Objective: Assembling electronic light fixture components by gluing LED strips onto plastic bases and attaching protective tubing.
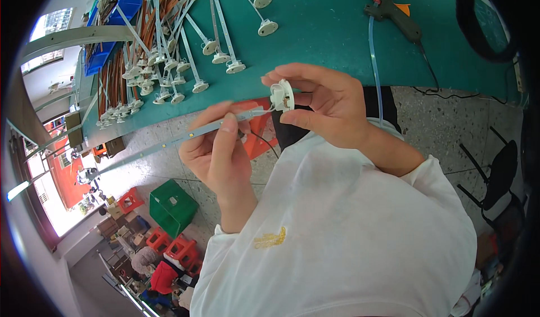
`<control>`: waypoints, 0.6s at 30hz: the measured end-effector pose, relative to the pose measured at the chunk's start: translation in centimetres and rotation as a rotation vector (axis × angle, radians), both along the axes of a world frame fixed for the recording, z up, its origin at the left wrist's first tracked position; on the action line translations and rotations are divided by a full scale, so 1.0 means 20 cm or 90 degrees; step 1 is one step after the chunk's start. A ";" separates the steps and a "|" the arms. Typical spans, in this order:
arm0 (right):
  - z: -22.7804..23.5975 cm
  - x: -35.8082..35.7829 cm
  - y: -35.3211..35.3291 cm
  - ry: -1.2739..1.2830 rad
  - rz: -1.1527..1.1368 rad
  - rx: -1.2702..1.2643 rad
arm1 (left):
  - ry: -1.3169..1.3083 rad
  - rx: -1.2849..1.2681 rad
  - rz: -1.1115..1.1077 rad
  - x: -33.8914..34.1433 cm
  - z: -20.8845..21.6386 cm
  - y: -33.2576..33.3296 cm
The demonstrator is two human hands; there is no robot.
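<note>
Between the thumb and fingers of my left hand [222, 148] is a long, thin LED strip [163, 145] with small yellow chips along it, its far end reaching out to the left. My right hand [329, 100] grips a round white end cap [283, 96] by its edge, the cap turned on its side. Short pale wires [271, 108] run from the strip's near end to the cap. Both hands are in front of the green table's edge, close together. Part of the cap's back is hidden by my right fingers.
Many similar strips with white caps [163, 75] lie heaped on the green table [315, 41], by a blue bin [125, 5]. A glue gun [396, 13] with its cord lies at the right. Red stools [183, 249], a green crate [172, 207] and a black chair [498, 176] stand on the floor.
</note>
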State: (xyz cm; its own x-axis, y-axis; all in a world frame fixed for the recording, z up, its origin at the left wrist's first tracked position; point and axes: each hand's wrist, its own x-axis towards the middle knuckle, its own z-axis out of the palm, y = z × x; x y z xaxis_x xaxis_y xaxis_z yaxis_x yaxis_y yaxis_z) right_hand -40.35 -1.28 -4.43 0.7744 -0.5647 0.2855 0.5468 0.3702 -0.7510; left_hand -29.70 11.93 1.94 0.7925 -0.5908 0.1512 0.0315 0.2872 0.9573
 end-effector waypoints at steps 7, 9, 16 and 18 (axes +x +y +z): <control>-0.06 0.00 -0.01 -0.018 0.029 -0.026 | -0.088 0.099 0.042 -0.03 0.04 0.00; -0.07 0.00 -0.01 -0.018 0.054 -0.002 | -0.128 0.146 0.035 -0.04 0.04 0.00; -0.06 -0.02 -0.02 -0.001 0.053 -0.011 | -0.167 0.182 0.029 -0.05 0.06 0.00; -0.06 -0.02 -0.02 0.002 0.054 -0.004 | -0.155 0.168 0.026 -0.05 0.06 -0.01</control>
State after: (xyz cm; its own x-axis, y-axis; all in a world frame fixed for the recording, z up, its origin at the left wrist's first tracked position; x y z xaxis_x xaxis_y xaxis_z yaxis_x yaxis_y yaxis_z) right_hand -40.68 -1.60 -5.60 0.8201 -0.4951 0.2868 0.5116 0.4100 -0.7551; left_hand -30.80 11.73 3.20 0.7760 -0.6032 0.1844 -0.2125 0.0253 0.9768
